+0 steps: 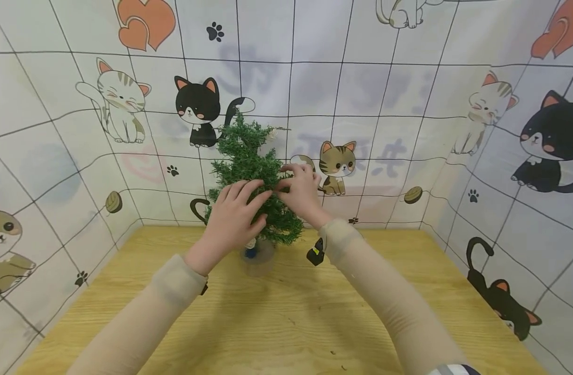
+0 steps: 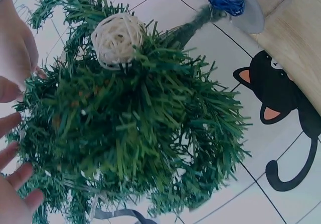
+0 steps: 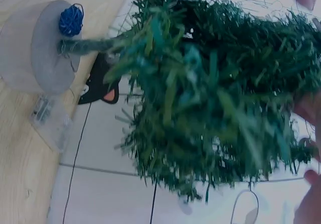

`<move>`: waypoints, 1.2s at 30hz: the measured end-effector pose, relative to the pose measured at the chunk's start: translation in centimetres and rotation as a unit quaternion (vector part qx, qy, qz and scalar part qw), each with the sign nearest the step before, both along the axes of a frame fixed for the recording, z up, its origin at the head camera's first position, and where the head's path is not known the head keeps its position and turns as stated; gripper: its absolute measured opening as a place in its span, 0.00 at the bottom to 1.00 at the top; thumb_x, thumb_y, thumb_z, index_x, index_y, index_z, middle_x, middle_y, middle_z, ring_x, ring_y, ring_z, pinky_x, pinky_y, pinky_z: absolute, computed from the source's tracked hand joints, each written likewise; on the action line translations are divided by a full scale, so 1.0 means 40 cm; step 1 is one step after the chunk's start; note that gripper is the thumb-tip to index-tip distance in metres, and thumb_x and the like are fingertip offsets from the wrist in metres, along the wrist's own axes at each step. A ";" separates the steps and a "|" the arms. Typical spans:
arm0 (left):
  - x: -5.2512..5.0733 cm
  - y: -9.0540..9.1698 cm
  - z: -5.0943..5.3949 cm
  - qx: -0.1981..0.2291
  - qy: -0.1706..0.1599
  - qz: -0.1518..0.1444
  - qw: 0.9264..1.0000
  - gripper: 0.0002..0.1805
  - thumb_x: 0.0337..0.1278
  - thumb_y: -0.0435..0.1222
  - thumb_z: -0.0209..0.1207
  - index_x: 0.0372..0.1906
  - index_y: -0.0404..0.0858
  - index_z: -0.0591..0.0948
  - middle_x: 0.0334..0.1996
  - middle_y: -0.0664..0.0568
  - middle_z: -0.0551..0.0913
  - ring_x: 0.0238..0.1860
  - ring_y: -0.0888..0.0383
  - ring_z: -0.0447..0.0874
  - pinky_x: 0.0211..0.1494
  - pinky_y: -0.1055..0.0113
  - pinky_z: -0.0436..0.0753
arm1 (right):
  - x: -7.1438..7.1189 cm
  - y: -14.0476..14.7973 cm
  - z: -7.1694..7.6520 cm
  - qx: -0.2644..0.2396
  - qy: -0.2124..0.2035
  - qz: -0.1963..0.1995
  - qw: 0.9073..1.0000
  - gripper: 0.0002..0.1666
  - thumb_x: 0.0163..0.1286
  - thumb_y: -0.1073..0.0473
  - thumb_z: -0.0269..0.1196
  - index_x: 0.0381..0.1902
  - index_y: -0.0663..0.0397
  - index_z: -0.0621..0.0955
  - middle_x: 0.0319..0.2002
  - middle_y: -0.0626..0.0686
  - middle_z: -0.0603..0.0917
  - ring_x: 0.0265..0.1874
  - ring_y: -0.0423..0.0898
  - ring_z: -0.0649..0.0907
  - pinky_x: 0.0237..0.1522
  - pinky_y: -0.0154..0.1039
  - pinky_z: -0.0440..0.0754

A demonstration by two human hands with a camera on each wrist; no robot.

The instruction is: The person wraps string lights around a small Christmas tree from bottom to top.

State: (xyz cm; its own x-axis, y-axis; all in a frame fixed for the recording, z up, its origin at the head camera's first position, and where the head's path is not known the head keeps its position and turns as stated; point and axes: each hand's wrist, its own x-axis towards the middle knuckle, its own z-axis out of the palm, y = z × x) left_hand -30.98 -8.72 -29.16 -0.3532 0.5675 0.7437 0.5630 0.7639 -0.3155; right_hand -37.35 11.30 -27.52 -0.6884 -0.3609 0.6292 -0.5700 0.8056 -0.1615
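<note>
A small artificial Christmas tree (image 1: 249, 151) stands in a pale round base (image 1: 260, 260) toward the back of the table. My left hand (image 1: 235, 213) rests against its front left with fingers spread. Thumb and forefinger of my right hand (image 1: 300, 190) come together at a branch on the right side; the exact pinch point is hidden in the greenery. A white wicker ball (image 2: 118, 40) sits among the branches in the left wrist view. A blue wicker ball (image 3: 70, 20) lies on the base beside the trunk (image 3: 90, 45) in the right wrist view.
A small clear box (image 3: 51, 123) lies on the table beside the base. Thin pale strands (image 2: 100, 201) show at the tree's edge. Behind the wooden table (image 1: 286, 323) hangs a cloth (image 1: 385, 94) printed with cats and grid lines, also along both sides.
</note>
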 end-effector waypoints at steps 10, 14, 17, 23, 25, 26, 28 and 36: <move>0.014 -0.059 0.004 0.089 0.051 -0.078 0.992 0.15 0.55 0.37 0.62 0.49 0.41 0.83 0.52 0.44 0.78 0.52 0.43 0.73 0.52 0.46 0.68 | 0.009 0.057 0.002 0.024 0.018 0.102 0.994 0.14 0.70 0.61 0.57 0.42 0.51 0.89 0.65 0.58 0.71 0.65 0.59 0.63 0.61 0.61 0.58; -0.006 -0.090 -0.007 0.157 0.030 -0.083 0.984 0.15 0.58 0.38 0.60 0.49 0.39 0.83 0.49 0.42 0.79 0.50 0.42 0.74 0.50 0.44 0.68 | 0.001 0.081 0.005 -0.028 0.034 0.117 0.992 0.12 0.68 0.62 0.59 0.37 0.50 0.90 0.62 0.59 0.73 0.63 0.57 0.65 0.62 0.60 0.57; -0.023 -0.123 -0.034 0.228 -0.031 -0.080 0.970 0.18 0.62 0.38 0.57 0.54 0.36 0.80 0.49 0.39 0.78 0.49 0.40 0.73 0.48 0.42 0.67 | -0.002 0.101 -0.005 -0.070 0.024 0.113 0.991 0.10 0.69 0.62 0.60 0.36 0.52 0.89 0.62 0.59 0.74 0.63 0.57 0.65 0.63 0.59 0.57; -0.038 -0.179 -0.107 0.421 -0.287 -0.055 0.859 0.24 0.74 0.36 0.38 0.68 0.29 0.66 0.55 0.32 0.70 0.53 0.40 0.69 0.54 0.46 0.67 | -0.003 0.146 -0.054 -0.169 -0.028 0.092 0.981 0.10 0.70 0.63 0.60 0.38 0.59 0.88 0.59 0.60 0.74 0.62 0.58 0.67 0.57 0.56 0.68; -0.046 -0.193 -0.137 0.463 -0.364 -0.037 0.807 0.26 0.74 0.36 0.33 0.71 0.30 0.61 0.60 0.32 0.67 0.58 0.39 0.67 0.58 0.46 0.66 | -0.007 0.161 -0.080 -0.206 -0.060 0.079 0.974 0.11 0.70 0.62 0.59 0.40 0.60 0.87 0.59 0.60 0.74 0.61 0.58 0.67 0.55 0.55 0.69; -0.053 -0.200 -0.153 0.473 -0.397 -0.031 0.786 0.27 0.74 0.36 0.32 0.72 0.30 0.59 0.62 0.32 0.65 0.61 0.38 0.65 0.60 0.46 0.65 | -0.011 0.168 -0.095 -0.221 -0.074 0.070 0.970 0.11 0.70 0.61 0.58 0.40 0.59 0.87 0.59 0.60 0.74 0.61 0.57 0.68 0.52 0.55 0.70; -0.066 -0.209 -0.186 0.476 -0.461 -0.018 0.748 0.29 0.72 0.36 0.31 0.74 0.30 0.54 0.68 0.32 0.60 0.66 0.38 0.60 0.65 0.44 0.61 | -0.020 0.177 -0.127 -0.252 -0.101 0.059 0.961 0.12 0.71 0.61 0.58 0.42 0.60 0.87 0.58 0.60 0.75 0.60 0.57 0.69 0.52 0.55 0.69; -0.110 -0.169 -0.316 0.347 -0.632 -0.009 0.693 0.37 0.68 0.35 0.48 0.72 0.21 0.46 0.70 0.26 0.52 0.67 0.31 0.58 0.63 0.42 0.67 | -0.038 0.181 -0.275 -0.396 -0.257 0.037 0.881 0.17 0.74 0.56 0.55 0.53 0.59 0.82 0.58 0.57 0.76 0.56 0.55 0.73 0.56 0.54 0.70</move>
State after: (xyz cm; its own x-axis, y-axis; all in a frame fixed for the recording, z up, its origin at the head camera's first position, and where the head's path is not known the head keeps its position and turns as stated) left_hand -35.37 -15.48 -41.79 -0.9689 0.2408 -0.0570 0.0664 0.4748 0.8776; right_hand -38.88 18.52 -38.52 -0.9484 -0.0054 0.3169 -0.3050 0.2882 -0.9077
